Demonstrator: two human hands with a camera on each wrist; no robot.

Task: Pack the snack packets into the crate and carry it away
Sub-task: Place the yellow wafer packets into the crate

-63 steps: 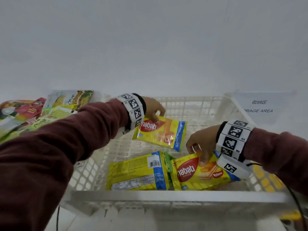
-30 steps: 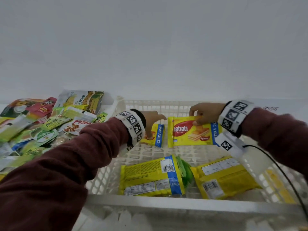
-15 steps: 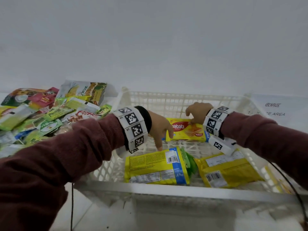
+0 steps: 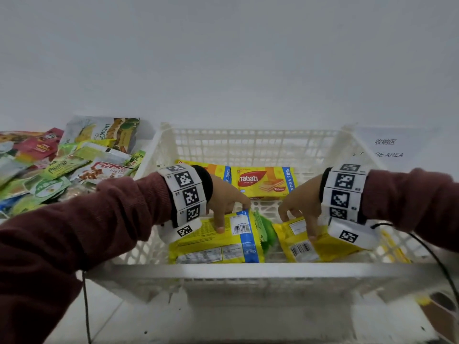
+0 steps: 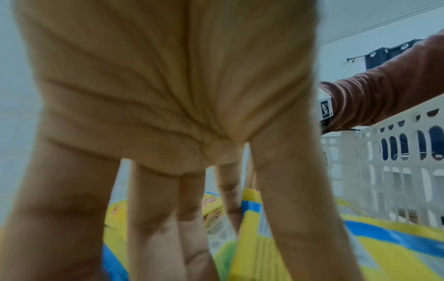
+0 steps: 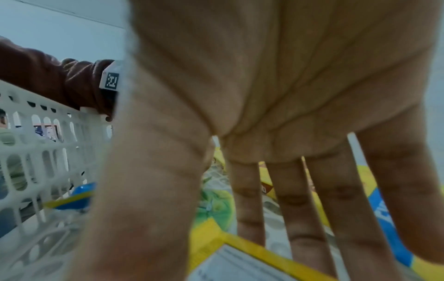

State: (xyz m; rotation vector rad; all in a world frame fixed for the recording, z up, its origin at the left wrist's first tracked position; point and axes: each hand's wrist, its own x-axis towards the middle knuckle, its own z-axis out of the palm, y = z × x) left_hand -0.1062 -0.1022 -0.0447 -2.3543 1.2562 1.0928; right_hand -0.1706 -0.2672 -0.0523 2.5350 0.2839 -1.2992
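Observation:
A white lattice crate stands in front of me with several yellow wafer packets inside. My left hand pinches the far edge of the near-left yellow-and-blue packet, thumb on top. In the left wrist view that packet lies under the thumb. My right hand pinches the far edge of the near-right yellow packet, which lies barcode up; its white label shows in the right wrist view. A Nabati packet and a second yellow packet rest by the far wall.
A heap of mixed snack packets lies left of the crate. A green packet is wedged between the two near packets. A paper sign reading storage area lies at the right. A thin cable hangs over the crate's right corner.
My right hand let go of the Nabati packet by the far wall and came back to the near-right packet. My left hand shifted onto the near-left packet's far edge.

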